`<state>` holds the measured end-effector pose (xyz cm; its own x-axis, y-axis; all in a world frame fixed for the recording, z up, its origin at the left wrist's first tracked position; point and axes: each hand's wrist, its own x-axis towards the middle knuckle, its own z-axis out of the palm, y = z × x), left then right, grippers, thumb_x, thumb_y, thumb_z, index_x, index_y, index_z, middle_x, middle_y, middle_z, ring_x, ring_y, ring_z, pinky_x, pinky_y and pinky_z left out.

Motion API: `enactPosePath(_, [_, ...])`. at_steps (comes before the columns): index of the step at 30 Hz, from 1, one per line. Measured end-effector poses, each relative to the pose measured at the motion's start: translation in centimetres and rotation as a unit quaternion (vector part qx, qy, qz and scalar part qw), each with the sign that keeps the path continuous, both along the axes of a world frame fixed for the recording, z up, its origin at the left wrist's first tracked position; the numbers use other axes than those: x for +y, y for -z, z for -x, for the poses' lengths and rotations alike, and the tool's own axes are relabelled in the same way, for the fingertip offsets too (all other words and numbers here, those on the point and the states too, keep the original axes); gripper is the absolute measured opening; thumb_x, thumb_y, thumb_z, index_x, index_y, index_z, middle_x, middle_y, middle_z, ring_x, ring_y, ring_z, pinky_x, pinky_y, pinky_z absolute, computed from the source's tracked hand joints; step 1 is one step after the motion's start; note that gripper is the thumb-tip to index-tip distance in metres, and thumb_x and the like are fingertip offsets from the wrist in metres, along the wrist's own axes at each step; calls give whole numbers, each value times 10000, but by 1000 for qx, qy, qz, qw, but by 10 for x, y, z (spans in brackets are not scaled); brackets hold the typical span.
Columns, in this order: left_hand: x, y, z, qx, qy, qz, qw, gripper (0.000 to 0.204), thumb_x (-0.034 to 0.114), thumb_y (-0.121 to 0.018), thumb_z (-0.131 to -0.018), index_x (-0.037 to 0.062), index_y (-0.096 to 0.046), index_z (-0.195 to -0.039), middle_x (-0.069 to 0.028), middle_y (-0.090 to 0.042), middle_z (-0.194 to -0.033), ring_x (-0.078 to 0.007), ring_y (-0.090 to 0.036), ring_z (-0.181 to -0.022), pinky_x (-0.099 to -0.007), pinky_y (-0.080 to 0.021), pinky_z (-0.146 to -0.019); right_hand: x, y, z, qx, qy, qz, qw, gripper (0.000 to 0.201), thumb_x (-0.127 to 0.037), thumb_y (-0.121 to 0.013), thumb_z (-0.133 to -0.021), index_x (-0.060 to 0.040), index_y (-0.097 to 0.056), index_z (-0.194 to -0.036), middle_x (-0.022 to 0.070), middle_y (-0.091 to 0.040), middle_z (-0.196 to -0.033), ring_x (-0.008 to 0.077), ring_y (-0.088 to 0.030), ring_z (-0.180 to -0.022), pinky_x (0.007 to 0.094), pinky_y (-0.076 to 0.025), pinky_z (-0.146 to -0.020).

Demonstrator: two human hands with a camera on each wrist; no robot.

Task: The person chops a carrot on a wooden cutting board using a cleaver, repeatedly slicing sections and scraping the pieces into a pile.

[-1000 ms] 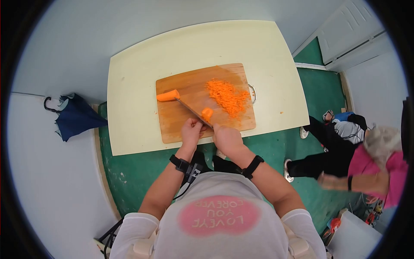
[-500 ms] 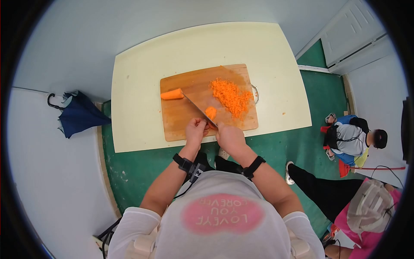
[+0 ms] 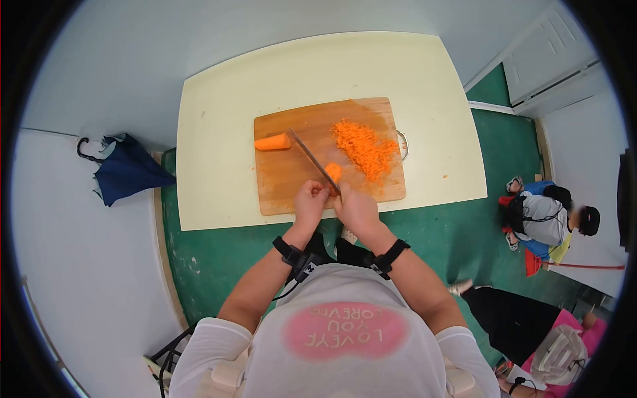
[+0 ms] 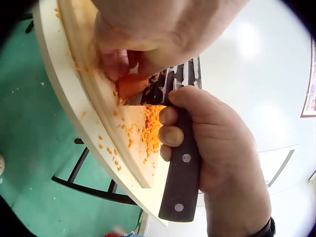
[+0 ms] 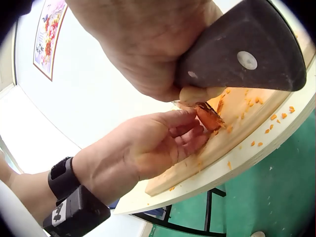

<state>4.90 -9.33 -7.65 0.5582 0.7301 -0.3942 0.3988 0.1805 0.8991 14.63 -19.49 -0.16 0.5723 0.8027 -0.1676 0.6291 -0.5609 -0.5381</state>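
Note:
In the head view my right hand [image 3: 358,209] grips a kitchen knife [image 3: 310,154] whose blade slants across the wooden cutting board [image 3: 285,182]. The dark riveted handle [image 4: 182,163] fills my fist in the left wrist view. My left hand [image 3: 310,204] pinches a short carrot piece [image 5: 209,117] at the blade, close over the board's front edge. Orange carrot [image 3: 334,172] shows beside the blade in the head view. A longer cut carrot [image 3: 273,142] lies at the board's left edge. Finely chopped carrot [image 3: 365,149] is heaped on the right side.
The board lies on a cream table [image 3: 222,132], its metal handle [image 3: 403,144] at the right. Carrot crumbs [image 5: 274,118] dot the table edge. A folded umbrella [image 3: 129,169] hangs at the left wall. One person sits [image 3: 544,215] and another [image 3: 517,322] is at the right.
Both hands stay at the board's front with knife and carrot piece; the knife's angle shifts slightly. The head view drifts a little. The person in pink moves towards the lower right.

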Motion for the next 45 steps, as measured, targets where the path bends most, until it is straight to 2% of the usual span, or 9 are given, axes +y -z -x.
enactPosePath(2, [4, -16, -4, 25, 8, 35, 999, 71, 72, -606, -921, 10, -578, -941, -72, -659, -856, -122, -641, -711, -241, -545, -630, -1, -4, -1, 18, 9, -12, 1000, 173, -178, -551, -844, -36, -594, -933, 203, -647, -669, 372, -650, -612, 491, -512, -559])
enactPosePath(4, [9, -28, -7, 39, -5, 167, 985, 97, 107, -595, -930, 13, -585, -953, -78, -659, -853, -128, -642, -687, -251, -556, -601, -1, 4, 0, 14, 10, -19, 1000, 172, -178, -552, -843, -39, -594, -935, 200, -646, -666, 373, -648, -609, 492, -511, -558])
enactPosePath(7, [18, -33, -8, 56, 19, 216, 975, 117, 124, -584, -930, 12, -587, -963, -87, -660, -861, -142, -651, -691, -255, -568, -628, 0, 2, -1, 9, 3, -23, 1000, 167, -176, -555, -839, -43, -594, -932, 196, -644, -663, 376, -646, -608, 493, -512, -561])
enactPosePath(18, [15, -28, -8, 46, 24, 200, 978, 109, 126, -571, -931, 20, -566, -957, -86, -658, -856, -158, -674, -701, -265, -574, -625, -21, -20, 9, -7, 21, -27, 999, 166, -157, -576, -825, -29, -584, -930, 207, -648, -723, 385, -638, -637, 492, -506, -577])
enactPosePath(24, [14, -19, -10, 32, 30, 183, 982, 116, 149, -575, -946, 35, -558, -935, -74, -662, -844, -153, -675, -690, -260, -563, -594, -40, -31, 21, -37, 4, -16, 999, 136, -121, -571, -819, -32, -585, -921, 188, -637, -705, 352, -637, -612, 449, -514, -551])
enactPosePath(34, [16, -23, -9, 41, 39, 179, 982, 215, 245, -636, -940, 40, -574, -959, -65, -665, -831, -142, -677, -682, -253, -563, -589, -33, -37, 28, -30, 15, 8, 999, 119, -131, -575, -819, -29, -563, -878, 192, -620, -667, 353, -639, -600, 459, -513, -533])
enactPosePath(37, [18, -28, -9, 65, 56, 176, 981, 160, 169, -571, -961, 38, -609, -1045, -76, -688, -902, -146, -688, -737, -257, -579, -654, -31, -36, 26, -25, 11, -1, 1000, 119, -132, -575, -820, -25, -556, -866, 191, -618, -657, 358, -640, -601, 461, -514, -536])
enactPosePath(42, [19, -23, -7, 44, 57, 188, 979, 158, 190, -586, -960, 45, -607, -1021, -70, -683, -887, -138, -681, -715, -247, -576, -641, -28, -34, 21, -27, 4, -3, 1000, 118, -134, -575, -820, -25, -552, -859, 194, -614, -647, 366, -637, -601, 466, -514, -548])
enactPosePath(45, [19, -22, -5, 34, 51, 194, 979, 146, 183, -589, -956, 45, -603, -999, -67, -674, -868, -136, -677, -706, -248, -575, -630, -27, -29, 20, -65, 0, 2, 998, 85, -133, -569, -824, -48, -570, -825, 154, -621, -619, 316, -656, -571, 423, -531, -524])
